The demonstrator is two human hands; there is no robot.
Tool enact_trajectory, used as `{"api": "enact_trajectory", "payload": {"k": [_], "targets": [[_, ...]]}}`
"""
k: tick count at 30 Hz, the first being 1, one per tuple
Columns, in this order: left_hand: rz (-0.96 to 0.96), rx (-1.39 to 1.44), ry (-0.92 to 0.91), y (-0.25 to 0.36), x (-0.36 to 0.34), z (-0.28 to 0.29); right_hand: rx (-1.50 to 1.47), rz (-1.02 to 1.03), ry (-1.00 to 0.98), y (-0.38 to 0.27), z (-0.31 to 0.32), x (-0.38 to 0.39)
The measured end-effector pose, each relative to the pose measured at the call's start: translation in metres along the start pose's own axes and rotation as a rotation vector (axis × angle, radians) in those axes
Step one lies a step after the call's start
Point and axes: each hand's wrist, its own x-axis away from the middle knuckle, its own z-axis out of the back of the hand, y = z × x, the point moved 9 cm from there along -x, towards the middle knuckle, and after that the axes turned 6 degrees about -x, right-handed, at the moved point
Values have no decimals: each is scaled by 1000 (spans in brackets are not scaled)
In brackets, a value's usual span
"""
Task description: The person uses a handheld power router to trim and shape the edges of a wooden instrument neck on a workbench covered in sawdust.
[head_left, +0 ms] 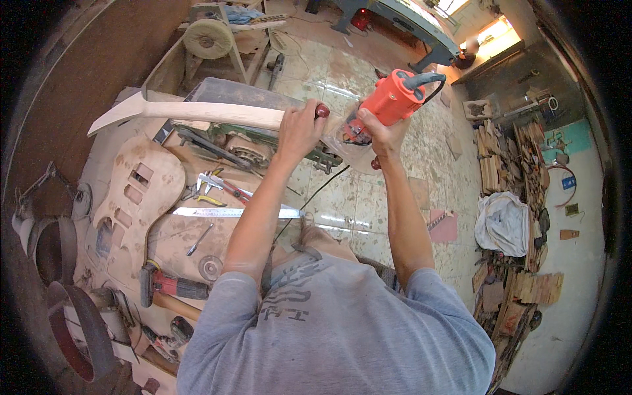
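Wood offcuts [488,158], a guitar body [164,172] and a router [394,97] show a woodworking workshop.

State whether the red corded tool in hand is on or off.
Cannot tell: the right hand grips the red corded tool, but neither switch position nor bit movement shows clearly.

Two hands [298,133] [387,137], one red router [393,99], one wooden neck [210,112], one guitar body [164,179], one long ruler [207,212]

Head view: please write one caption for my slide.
Left hand and right hand hold a red corded router near a pale wooden guitar neck.
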Motion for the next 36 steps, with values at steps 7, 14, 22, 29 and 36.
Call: {"api": "enact_trajectory", "payload": {"k": [7, 14, 22, 29, 36], "targets": [[-53, -10, 62, 3, 1, 3, -8, 23, -19, 1, 2, -2], [-63, -2, 90, 5, 2, 3, -53, 8, -50, 3, 2, -4], [-58, -36, 88, 7, 2, 4, -41, 2, -53, 9, 5, -7], [-59, -44, 108, 8, 3, 7, 1, 10, -64, 8, 6, -8], [6, -44, 47, -4, 2, -2, 17, 52, -59, 3, 4, -7]]}}
